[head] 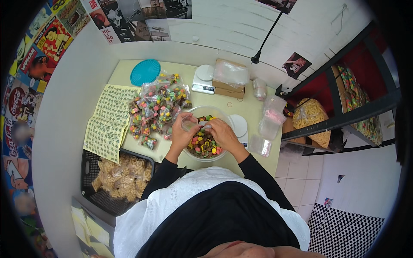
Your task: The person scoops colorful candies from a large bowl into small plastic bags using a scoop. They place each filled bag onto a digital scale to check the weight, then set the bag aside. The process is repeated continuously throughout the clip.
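A large clear plastic tub (196,156) stands before me, holding many small round sweets (204,145) in brown, yellow, green and pink. Above its left rim, my left hand (182,133) grips a clear plastic piece (189,122) with a rounded outline; whether it is a cup or a small bag, I cannot tell. My right hand (222,133) is over the tub's right half, its fingertips pinching a small whitish piece (206,125). The two hands nearly meet above the sweets. The fingers partly hide both pieces.
Filled sweet bags (158,109) are heaped left of the tub, beside printed label sheets (111,113). A white scale (239,125) sits right, near empty plastic bags (272,117). Behind are a second scale (203,79), a cardboard box (229,92) and a blue lid (145,71). A black crate (113,208) holds bagged snacks.
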The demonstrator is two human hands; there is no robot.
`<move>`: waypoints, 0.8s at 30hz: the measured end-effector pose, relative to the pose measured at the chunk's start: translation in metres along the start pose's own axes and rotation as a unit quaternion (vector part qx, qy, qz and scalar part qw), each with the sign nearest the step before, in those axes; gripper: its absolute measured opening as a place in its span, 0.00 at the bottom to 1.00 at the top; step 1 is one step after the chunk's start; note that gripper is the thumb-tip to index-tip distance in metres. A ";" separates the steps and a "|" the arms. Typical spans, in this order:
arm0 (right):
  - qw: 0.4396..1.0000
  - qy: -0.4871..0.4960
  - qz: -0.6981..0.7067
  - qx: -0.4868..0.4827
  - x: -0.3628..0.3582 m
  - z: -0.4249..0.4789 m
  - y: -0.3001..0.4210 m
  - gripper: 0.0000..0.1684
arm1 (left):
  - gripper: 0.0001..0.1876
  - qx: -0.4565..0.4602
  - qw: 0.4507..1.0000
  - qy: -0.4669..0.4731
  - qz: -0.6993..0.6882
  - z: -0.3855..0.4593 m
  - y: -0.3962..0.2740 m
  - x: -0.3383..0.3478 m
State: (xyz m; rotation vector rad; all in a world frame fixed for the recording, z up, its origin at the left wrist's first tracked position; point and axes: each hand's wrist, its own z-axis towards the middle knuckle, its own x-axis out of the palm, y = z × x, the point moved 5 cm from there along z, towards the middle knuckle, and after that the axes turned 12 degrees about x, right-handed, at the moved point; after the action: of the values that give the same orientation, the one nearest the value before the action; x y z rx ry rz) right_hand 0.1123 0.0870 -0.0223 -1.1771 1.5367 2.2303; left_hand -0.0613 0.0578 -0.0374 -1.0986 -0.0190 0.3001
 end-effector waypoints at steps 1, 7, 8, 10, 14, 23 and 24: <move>1.000 0.003 0.020 -0.002 0.000 0.001 0.000 0.09 | 0.27 0.005 1.000 -0.003 0.002 0.000 0.000 0.000; 0.990 0.039 0.088 0.102 0.005 0.002 -0.011 0.09 | 0.27 0.009 1.000 -0.017 0.002 -0.002 0.003 -0.002; 0.988 0.053 0.072 0.123 0.006 0.002 -0.013 0.10 | 0.27 0.011 1.000 -0.019 0.007 -0.002 0.003 -0.001; 0.982 0.079 0.042 0.165 0.008 0.002 -0.018 0.11 | 0.27 0.012 1.000 -0.018 0.016 -0.003 0.003 -0.002; 0.962 0.060 0.130 0.231 0.009 -0.002 -0.028 0.16 | 0.27 0.012 0.999 -0.018 0.028 -0.002 0.003 -0.003; 0.958 0.051 0.133 0.250 0.023 -0.006 -0.026 0.18 | 0.28 -0.019 1.000 -0.012 0.011 -0.005 0.004 -0.002; 0.952 0.054 0.156 0.258 0.024 -0.004 -0.032 0.17 | 0.28 -0.036 0.999 -0.011 0.003 -0.004 0.004 -0.002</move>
State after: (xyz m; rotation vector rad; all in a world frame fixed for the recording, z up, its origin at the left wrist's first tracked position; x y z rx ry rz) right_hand 0.1165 0.0911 -0.0619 -0.9564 2.3020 1.7566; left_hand -0.0632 0.0559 -0.0429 -1.1664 -0.0465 0.3182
